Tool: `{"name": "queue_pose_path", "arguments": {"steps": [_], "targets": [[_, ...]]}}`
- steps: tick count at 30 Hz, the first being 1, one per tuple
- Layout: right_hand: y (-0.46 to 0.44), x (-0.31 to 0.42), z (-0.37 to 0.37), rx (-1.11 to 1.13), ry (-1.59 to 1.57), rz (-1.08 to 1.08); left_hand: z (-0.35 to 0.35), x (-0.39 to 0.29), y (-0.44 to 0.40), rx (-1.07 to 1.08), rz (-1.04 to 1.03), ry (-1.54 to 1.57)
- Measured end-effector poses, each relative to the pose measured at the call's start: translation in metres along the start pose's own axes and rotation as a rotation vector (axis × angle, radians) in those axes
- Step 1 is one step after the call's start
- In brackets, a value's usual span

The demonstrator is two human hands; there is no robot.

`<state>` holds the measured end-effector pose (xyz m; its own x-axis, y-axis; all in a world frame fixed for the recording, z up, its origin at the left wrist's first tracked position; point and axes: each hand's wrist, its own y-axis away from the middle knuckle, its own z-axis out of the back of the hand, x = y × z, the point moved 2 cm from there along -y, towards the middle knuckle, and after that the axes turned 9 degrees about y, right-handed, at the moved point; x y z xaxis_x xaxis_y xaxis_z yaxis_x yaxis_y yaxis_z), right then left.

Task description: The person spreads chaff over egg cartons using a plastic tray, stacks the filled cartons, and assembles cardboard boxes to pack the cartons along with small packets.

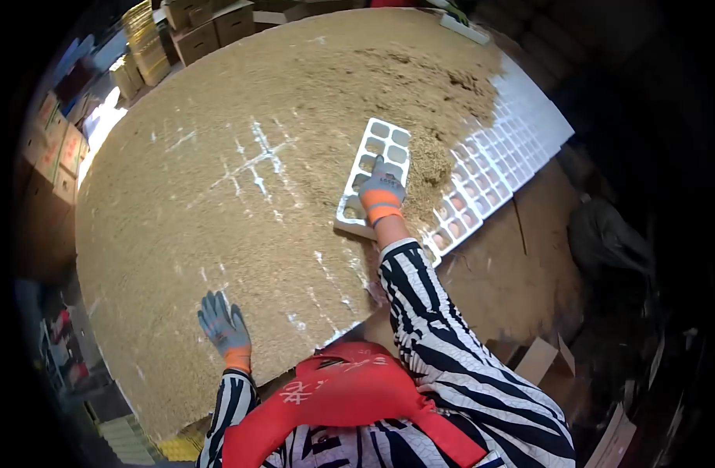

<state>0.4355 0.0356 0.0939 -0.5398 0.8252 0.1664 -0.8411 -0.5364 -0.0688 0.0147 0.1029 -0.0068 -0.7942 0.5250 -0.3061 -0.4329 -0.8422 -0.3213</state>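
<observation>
My right hand (382, 191), in a grey and orange glove, lies over a white foam tray (376, 131) with two rows of cells, its fingers closed on the tray's middle. The tray sits slanted on a layer of loose tan husk-like material (178, 234); what fills its cells is hard to make out. My left hand (223, 324), gloved the same way, rests flat with fingers spread on that layer near the front left. Right of the tray, white trays (482, 195) stand partly uncovered, with round, pinkish-brown, egg-like things in several cells.
White grid lines (260, 156) show through the tan layer at left centre. Darker clumps (470, 82) lie at the back right. Cardboard boxes (198, 39) and yellow stacks (143, 43) stand behind. An open carton (545, 363) is at lower right, a grey bag (607, 242) at right.
</observation>
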Motion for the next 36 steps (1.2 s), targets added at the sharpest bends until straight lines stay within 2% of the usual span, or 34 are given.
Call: {"name": "queue_pose_path", "arguments": {"steps": [3, 6, 8, 9, 11, 12, 14, 16, 17, 19, 21, 22, 23, 24, 25, 26, 27, 28, 31, 32, 35, 36], "targets": [[0.027, -0.034, 0.007, -0.006, -0.081, -0.073, -0.004, 0.005, 0.002, -0.040, -0.034, -0.042], [0.051, -0.061, 0.017, 0.089, -0.031, -0.049, -0.009, 0.013, -0.001, -0.065, -0.029, -0.064], [0.054, -0.104, 0.016, 0.031, 0.024, -0.042, -0.015, 0.015, -0.002, -0.046, -0.018, -0.037], [0.059, -0.118, 0.039, 0.033, 0.010, -0.027, -0.012, 0.019, 0.004, -0.056, -0.022, -0.021], [0.013, -0.193, 0.072, -0.011, -0.039, -0.125, -0.010, 0.034, 0.005, -0.080, 0.009, 0.139], [-0.008, -0.229, 0.071, -0.038, 0.022, -0.065, -0.009, 0.034, 0.006, -0.094, 0.024, 0.219], [-0.049, -0.299, 0.052, -0.107, -0.080, 0.111, 0.009, 0.008, 0.017, -0.140, 0.044, 0.206], [-0.066, -0.330, 0.025, 0.212, -0.176, 0.152, 0.019, -0.012, 0.031, -0.162, 0.076, 0.222], [-0.048, -0.322, 0.018, 0.196, -0.350, 0.213, 0.021, -0.024, 0.039, -0.183, 0.070, 0.244], [-0.017, -0.305, 0.025, 0.255, -0.337, 0.340, 0.020, -0.048, 0.056, -0.225, 0.058, 0.286], [0.047, -0.251, 0.070, 0.284, -0.109, 0.338, 0.012, -0.067, 0.071, -0.182, 0.122, 0.352], [0.068, -0.236, 0.060, 0.180, -0.123, 0.517, 0.009, -0.078, 0.076, -0.164, 0.151, 0.388], [0.091, -0.211, 0.052, 0.216, -0.248, 0.684, 0.014, -0.096, 0.079, -0.203, 0.111, 0.341], [0.115, -0.181, 0.045, 0.342, -0.142, 0.757, 0.015, -0.107, 0.083, -0.209, 0.131, 0.356], [0.148, -0.160, 0.031, 0.260, -0.032, 0.951, 0.017, -0.115, 0.084, -0.218, 0.141, 0.372], [0.168, -0.128, 0.034, 0.450, 0.014, 1.031, 0.017, -0.124, 0.086, -0.229, 0.154, 0.391], [0.191, -0.118, 0.027, 0.369, 0.020, 1.178, 0.017, -0.130, 0.089, -0.249, 0.158, 0.407], [0.197, -0.120, 0.034, 0.376, 0.040, 1.189, 0.019, -0.138, 0.091, -0.261, 0.170, 0.395], [0.156, -0.181, 0.028, 0.285, 0.042, 0.871, 0.017, -0.142, 0.091, -0.269, 0.189, 0.357], [0.135, -0.218, 0.051, 0.248, -0.118, 0.818, 0.010, -0.143, 0.089, -0.260, 0.181, 0.343], [0.087, -0.324, 0.071, 0.028, -0.043, 0.562, -0.004, -0.152, 0.080, -0.235, 0.103, 0.274], [0.074, -0.341, 0.085, 0.161, 0.032, 0.324, -0.011, -0.160, 0.075, -0.222, 0.119, 0.242]]}}
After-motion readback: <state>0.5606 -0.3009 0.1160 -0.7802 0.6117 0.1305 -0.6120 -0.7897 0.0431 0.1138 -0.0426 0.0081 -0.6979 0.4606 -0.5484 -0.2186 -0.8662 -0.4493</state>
